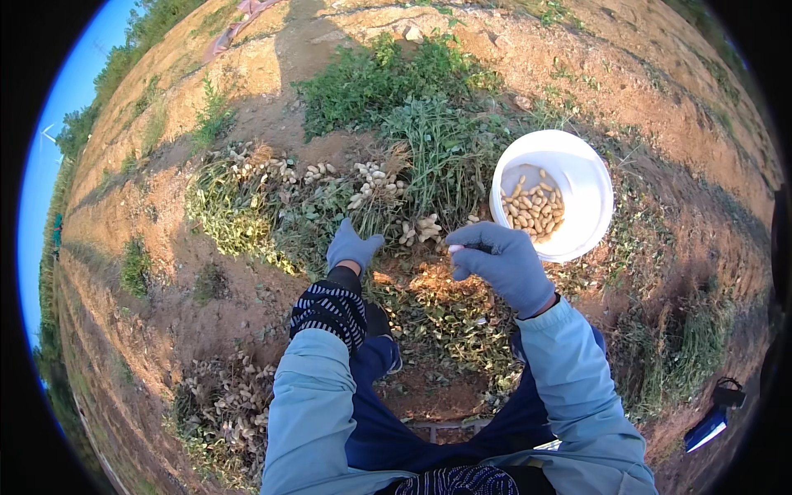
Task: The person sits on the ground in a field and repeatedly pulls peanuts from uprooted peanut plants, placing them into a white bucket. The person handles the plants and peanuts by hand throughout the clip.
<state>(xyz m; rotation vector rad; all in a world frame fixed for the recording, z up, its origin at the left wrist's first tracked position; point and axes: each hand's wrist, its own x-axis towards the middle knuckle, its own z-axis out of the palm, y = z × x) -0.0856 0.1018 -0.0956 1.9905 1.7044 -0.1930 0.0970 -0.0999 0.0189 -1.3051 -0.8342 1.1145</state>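
Observation:
My left hand (352, 247), in a grey glove, is at the near edge of a pile of pulled peanut plants (315, 210); its thumb and fingers are spread, and whether it touches a stem is hard to tell. My right hand (501, 263), gloved too, pinches a small pale pink thing (456, 249), perhaps a peanut kernel, between thumb and forefinger. Just beyond the right hand stands a white plastic bucket (588, 204) with peanuts in their shells (533, 207) on its bottom. Clusters of peanuts (376, 184) lie on the plants between and beyond the hands.
Another heap of peanut plants with pods (229, 408) lies at the lower left. Green weeds (383, 80) grow beyond the pile. Dry leaves (458, 328) cover soil between my legs. A dark blue and black object (708, 427) is at the lower right.

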